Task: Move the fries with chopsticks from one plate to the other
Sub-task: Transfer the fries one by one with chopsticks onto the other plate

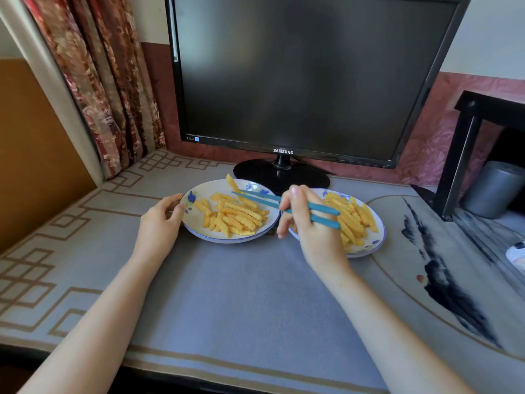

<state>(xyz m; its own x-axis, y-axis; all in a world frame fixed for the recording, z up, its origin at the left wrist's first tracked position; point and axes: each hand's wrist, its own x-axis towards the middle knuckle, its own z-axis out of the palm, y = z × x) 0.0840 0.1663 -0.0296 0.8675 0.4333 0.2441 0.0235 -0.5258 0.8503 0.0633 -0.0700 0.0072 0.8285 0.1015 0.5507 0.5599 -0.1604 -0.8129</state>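
Left hand [160, 220] gripped the left rim of the left plate [199, 233], thumb on top of the rim. The fingertips curled under the edge and were out of sight.

Right hand [309, 223] was closed around a pair of teal chopsticks [255, 198], which pointed left across the gap between the plates. The upper ends stuck out past the knuckles, over the right plate [380, 237].

The chopstick tips met the lower end of a single fry [232, 183], which stood tilted above the far rim of the left plate. The contact was too small to show whether it was truly pinched.

Crinkle-cut fries [235, 217] lay heaped in the left plate. A second heap [356, 217] lay in the right plate, its near-left part covered by the right hand. Whether the two plates touched could not be told, as the hand hid the spot.

Both plates sat on a grey surface [241, 294] with a tan border pattern, just in front of a dark monitor [298, 75] whose top was cut off by the frame.

A floral curtain [99, 81] hung at the far left. At the right, a grey cylinder [494, 189] stood behind a black frame [466, 155], partly hidden by it. A white object [515, 254] was cut off at the right edge and could not be identified.
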